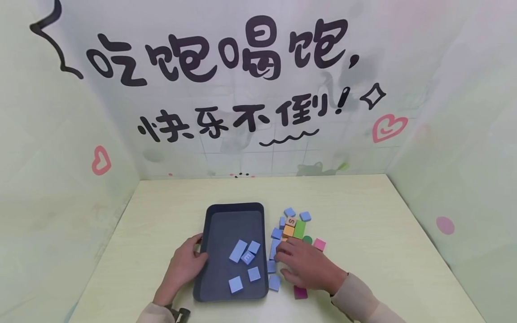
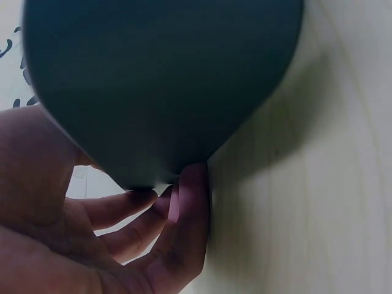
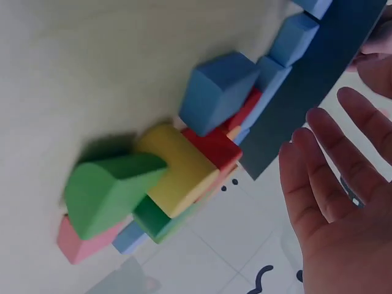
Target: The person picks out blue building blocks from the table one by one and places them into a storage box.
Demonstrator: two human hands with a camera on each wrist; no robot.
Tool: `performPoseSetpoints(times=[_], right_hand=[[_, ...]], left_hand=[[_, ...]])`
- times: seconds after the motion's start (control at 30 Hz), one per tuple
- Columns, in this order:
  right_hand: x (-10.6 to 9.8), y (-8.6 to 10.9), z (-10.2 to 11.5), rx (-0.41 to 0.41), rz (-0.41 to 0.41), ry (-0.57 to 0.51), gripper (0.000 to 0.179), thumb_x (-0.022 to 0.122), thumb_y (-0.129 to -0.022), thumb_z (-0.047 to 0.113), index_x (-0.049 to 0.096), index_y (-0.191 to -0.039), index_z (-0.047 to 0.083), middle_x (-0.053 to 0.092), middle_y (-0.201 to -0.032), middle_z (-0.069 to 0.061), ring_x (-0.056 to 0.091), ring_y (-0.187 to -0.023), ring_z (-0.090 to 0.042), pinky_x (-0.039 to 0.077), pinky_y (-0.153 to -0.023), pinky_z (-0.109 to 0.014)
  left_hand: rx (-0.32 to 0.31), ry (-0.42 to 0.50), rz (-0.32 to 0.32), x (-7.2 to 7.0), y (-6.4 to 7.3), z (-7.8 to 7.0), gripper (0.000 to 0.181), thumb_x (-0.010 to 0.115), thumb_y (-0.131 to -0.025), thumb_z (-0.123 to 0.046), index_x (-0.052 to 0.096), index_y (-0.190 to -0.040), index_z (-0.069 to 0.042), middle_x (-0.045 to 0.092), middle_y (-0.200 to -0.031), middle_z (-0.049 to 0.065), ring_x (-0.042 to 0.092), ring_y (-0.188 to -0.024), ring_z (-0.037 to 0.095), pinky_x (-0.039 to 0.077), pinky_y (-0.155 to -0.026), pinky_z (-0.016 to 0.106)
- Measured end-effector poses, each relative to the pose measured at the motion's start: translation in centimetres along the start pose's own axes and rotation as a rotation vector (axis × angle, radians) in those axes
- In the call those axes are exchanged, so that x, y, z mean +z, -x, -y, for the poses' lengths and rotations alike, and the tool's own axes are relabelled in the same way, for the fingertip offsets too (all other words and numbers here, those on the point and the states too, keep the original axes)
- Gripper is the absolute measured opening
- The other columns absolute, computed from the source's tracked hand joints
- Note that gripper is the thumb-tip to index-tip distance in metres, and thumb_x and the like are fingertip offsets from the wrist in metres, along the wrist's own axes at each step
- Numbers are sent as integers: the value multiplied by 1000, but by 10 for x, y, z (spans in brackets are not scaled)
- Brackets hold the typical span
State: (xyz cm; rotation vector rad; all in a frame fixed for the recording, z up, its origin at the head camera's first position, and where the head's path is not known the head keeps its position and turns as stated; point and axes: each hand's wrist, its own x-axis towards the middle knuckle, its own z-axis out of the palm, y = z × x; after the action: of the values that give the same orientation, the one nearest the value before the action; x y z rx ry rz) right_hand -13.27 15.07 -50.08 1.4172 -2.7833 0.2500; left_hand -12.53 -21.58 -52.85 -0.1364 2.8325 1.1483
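A dark grey tray lies on the table with several blue wooden blocks in it, one marked E. My left hand holds the tray's left side. In the left wrist view, the fingertips touch the tray's outer wall close to the tabletop. My right hand hovers over the loose blocks at the tray's right, fingers loosely bent and nothing in them. The right wrist view shows a blue block, a yellow cylinder, a green curved block and a red block near the hand.
More blue blocks line the tray's right side. Behind my right hand lie an orange block, a light green block and a pink block. A magenta block sits nearer me. Printed walls enclose the table.
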Motion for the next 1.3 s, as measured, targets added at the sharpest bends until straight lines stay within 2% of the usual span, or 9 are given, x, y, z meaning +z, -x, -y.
performPoseSetpoints(times=[0.1, 0.27, 0.53, 0.8, 0.93, 1.1, 1.3], right_hand=[[6, 4, 2, -14, 28, -31, 25, 75, -103, 30, 76, -125, 20, 69, -127, 4, 59, -113, -14, 54, -99, -30], [15, 8, 5, -46, 25, -52, 27, 75, -102, 31, 77, -125, 19, 67, -123, 4, 60, -110, -12, 54, -97, -27], [21, 5, 12, 7, 136, -102, 42, 77, -102, 46, 72, -136, 22, 65, -128, 5, 58, -113, -11, 54, -97, -29], [26, 0, 17, 66, 174, -73, 54, 80, -96, 60, 72, -136, 25, 63, -117, 10, 55, -100, -6, 52, -83, -24], [28, -3, 20, 83, 161, -50, 60, 78, -93, 68, 73, -133, 23, 63, -114, 9, 55, -96, -6, 52, -83, -24], [30, -4, 25, 83, 136, -34, 57, 77, -96, 65, 74, -130, 19, 63, -114, 6, 55, -95, -7, 53, -86, -23], [29, -5, 26, 90, 158, -38, 45, 76, -101, 53, 72, -130, 19, 63, -118, 6, 55, -98, -8, 54, -90, -25]], left_hand=[[-2, 0, 1, 0, 0, 1, 63, 66, -97, -10, 53, -156, 7, 65, -143, 26, 72, -100, 26, 58, -77, 43], [1, 2, -1, -1, 2, 1, 63, 66, -97, -10, 53, -156, 7, 65, -142, 27, 72, -100, 27, 58, -77, 44], [5, 6, -7, -1, 3, 0, 62, 66, -97, -10, 53, -156, 8, 65, -142, 27, 72, -100, 27, 58, -77, 44], [11, -1, -8, -2, 2, -1, 62, 68, -97, -10, 54, -155, 7, 66, -141, 27, 72, -101, 26, 58, -79, 46], [15, -3, -7, -2, 1, -2, 62, 68, -97, -10, 54, -155, 7, 66, -142, 27, 71, -101, 26, 58, -79, 45], [11, -10, -7, -2, 1, -2, 62, 67, -97, -10, 54, -155, 7, 66, -142, 27, 71, -100, 26, 57, -79, 45], [10, -7, -7, -1, 1, -2, 62, 67, -96, -10, 54, -155, 8, 66, -142, 27, 70, -100, 26, 57, -78, 44]])
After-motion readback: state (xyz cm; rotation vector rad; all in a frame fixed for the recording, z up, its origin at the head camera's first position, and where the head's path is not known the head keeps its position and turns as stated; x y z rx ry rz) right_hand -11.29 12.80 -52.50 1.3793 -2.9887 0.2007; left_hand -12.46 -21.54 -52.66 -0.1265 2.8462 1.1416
